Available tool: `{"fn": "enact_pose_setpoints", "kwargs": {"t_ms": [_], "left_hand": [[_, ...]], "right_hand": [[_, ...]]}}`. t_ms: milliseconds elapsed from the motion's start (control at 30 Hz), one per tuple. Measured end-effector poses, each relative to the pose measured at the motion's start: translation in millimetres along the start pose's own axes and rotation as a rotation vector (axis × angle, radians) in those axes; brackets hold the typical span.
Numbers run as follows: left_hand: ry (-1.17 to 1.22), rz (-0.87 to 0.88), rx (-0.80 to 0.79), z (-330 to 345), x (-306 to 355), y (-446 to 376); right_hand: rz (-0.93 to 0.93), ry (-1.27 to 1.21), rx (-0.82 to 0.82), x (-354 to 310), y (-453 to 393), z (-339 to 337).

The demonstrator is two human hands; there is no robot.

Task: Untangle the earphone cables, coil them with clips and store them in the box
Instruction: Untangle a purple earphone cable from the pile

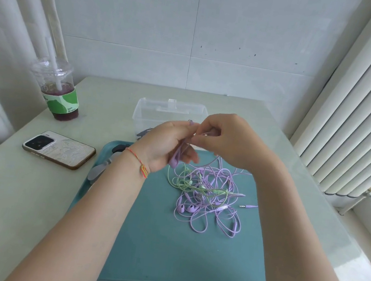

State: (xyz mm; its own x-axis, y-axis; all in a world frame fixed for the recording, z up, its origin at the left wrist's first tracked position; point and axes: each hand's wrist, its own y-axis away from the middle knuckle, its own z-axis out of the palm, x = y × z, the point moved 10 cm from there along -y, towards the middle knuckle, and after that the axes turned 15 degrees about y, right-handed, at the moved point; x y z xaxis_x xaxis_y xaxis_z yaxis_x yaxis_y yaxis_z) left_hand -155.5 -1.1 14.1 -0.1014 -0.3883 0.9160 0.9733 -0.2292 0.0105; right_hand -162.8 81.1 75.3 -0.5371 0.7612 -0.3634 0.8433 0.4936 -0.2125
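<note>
Earphone cables point(207, 196), lilac and green, lie knotted in a heap on the teal tray point(185, 260), in front of the clear plastic box point(159, 112). One lilac strand is lifted clear of the heap: a folded bundle of it is gripped in the left hand point(164, 146), while its free run is pinched between the thumb and fingers of the right hand point(223, 138). The strand is best drawn out slowly and loops fed through rather than tugged, so that knots below are not tightened.
</note>
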Motion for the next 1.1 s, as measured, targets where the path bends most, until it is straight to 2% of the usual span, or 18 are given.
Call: {"fn": "enact_pose_setpoints", "kwargs": {"t_ms": [100, 200, 333, 467, 600, 700, 833, 967, 1100], "left_hand": [[-0.152, -0.06, -0.003, -1, -7, 2], [-0.188, -0.147, -0.033, 0, -15, 3], [0.036, -0.233, -0.201, 22, -24, 6], [0.343, -0.163, -0.197, 21, -12, 1], [0.462, -0.149, -0.296, 30, -3, 5], [0.608, -0.035, -0.309, 30, 14, 4], [0.777, 0.126, -0.172, 7, 31, -1], [0.733, 0.228, -0.031, -11, 34, -1], [0.688, 0.281, 0.045, -20, 33, -2]], "right_hand": [[-0.002, -0.005, -0.095, 2, 3, 4], [0.017, -0.026, -0.05, 10, 4, -5], [0.052, -0.172, 0.104, 22, 0, -17], [0.063, -0.242, 0.196, 27, -6, -15], [0.076, -0.285, 0.235, 26, -8, -12], [0.063, -0.231, 0.11, 19, -10, 4], [0.041, -0.152, -0.138, 5, -5, 34], [0.013, -0.113, -0.24, -6, 1, 46], [0.0, -0.142, -0.319, -8, 4, 54]]}}
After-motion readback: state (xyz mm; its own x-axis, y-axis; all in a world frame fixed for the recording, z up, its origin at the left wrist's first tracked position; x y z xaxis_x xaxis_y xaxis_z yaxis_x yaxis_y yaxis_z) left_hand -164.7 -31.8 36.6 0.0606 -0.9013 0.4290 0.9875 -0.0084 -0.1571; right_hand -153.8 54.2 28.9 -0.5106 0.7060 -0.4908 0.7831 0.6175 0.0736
